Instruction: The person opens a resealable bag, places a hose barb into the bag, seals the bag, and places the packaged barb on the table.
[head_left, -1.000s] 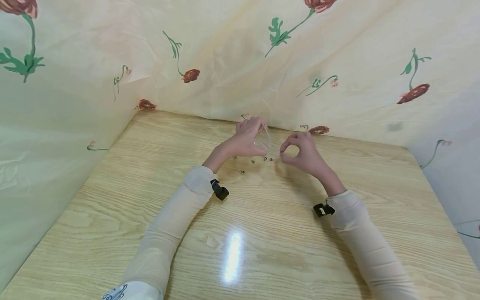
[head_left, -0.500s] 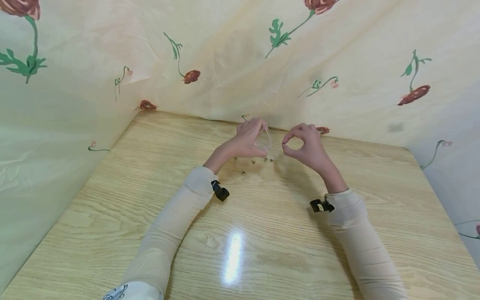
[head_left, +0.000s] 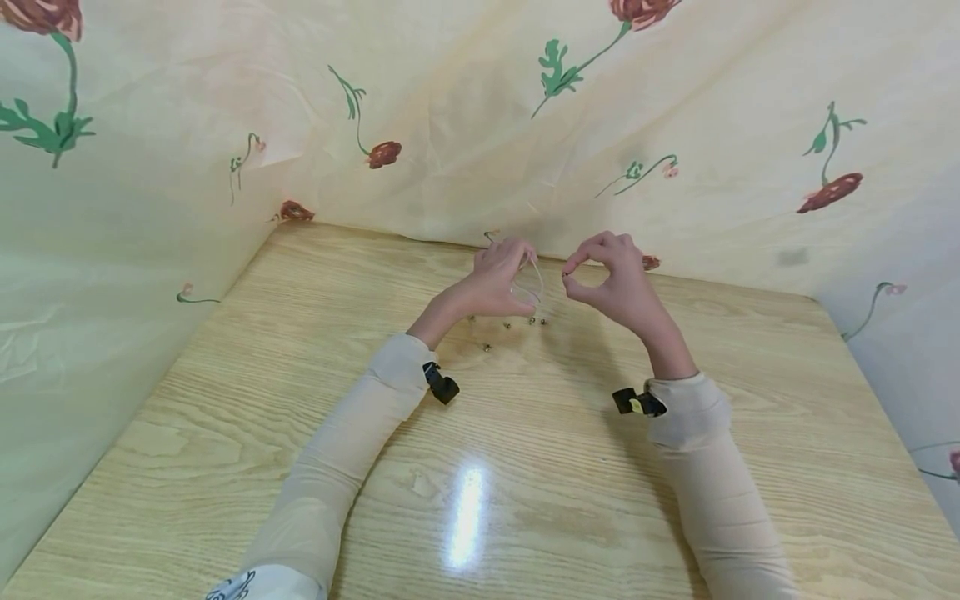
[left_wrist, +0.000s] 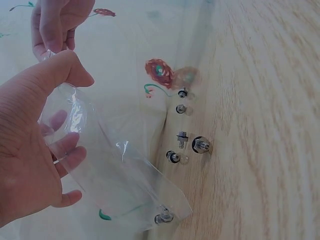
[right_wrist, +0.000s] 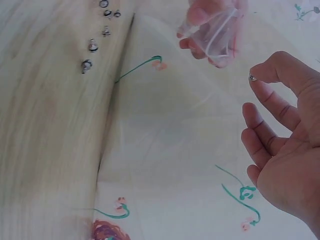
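My left hand (head_left: 491, 283) holds a clear plastic bag (left_wrist: 115, 165) over the far part of the table, with the thumb across the bag's top. The bag's mouth spreads around the fingers, and its lower end hangs down close to the wood. To its right, my right hand (head_left: 618, 283) pinches a small metal fitting (right_wrist: 252, 78) between thumb and index finger, the other fingers loosely bent. Several similar threaded fittings (left_wrist: 201, 145) with dark rings lie on the table below the left hand. One fitting (left_wrist: 164, 216) shows through or behind the bag's lower end.
The wood-grain table (head_left: 540, 500) meets a flower-printed cloth (head_left: 450, 100) that hangs at the back and along the left side. Black straps (head_left: 441, 383) sit at both wrists. A bright light reflection lies on the near tabletop.
My right hand has risen away from the table beside the bag, with the fitting pinched in its fingertips. The left hand and the bag stay nearly still.
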